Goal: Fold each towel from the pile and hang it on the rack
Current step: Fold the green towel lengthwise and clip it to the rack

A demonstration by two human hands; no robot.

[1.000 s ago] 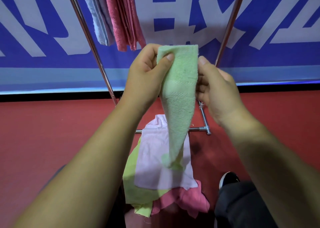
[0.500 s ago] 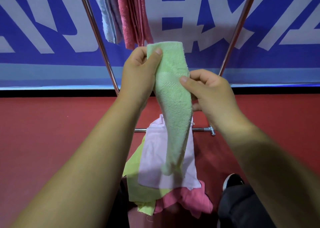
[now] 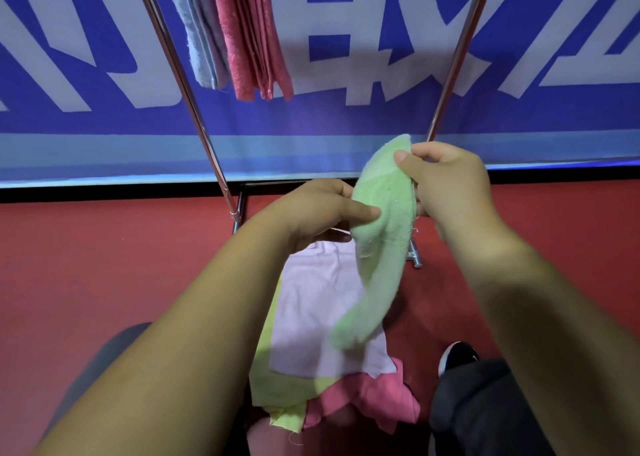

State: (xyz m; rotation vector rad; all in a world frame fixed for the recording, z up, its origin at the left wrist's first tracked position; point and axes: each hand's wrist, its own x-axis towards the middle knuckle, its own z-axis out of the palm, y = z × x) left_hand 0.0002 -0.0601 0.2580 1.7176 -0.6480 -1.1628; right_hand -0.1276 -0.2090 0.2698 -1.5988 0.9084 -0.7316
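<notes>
So, the big blue banner (image 3: pixel 104 137) has huge white characters, cropped, and I can't read them. The rack (image 3: pixel 180 74) stands in front of it. The pile (image 3: pixel 311 317) lies below the hands. The green towel (image 3: pixel 381 247) dangles between them: the right hand (image 3: pixel 446 182) pinches its top end and the left hand (image 3: pixel 311 213) pinches its edge lower down. It looks light, soft and floppy, so I'd grab the corners.
</notes>
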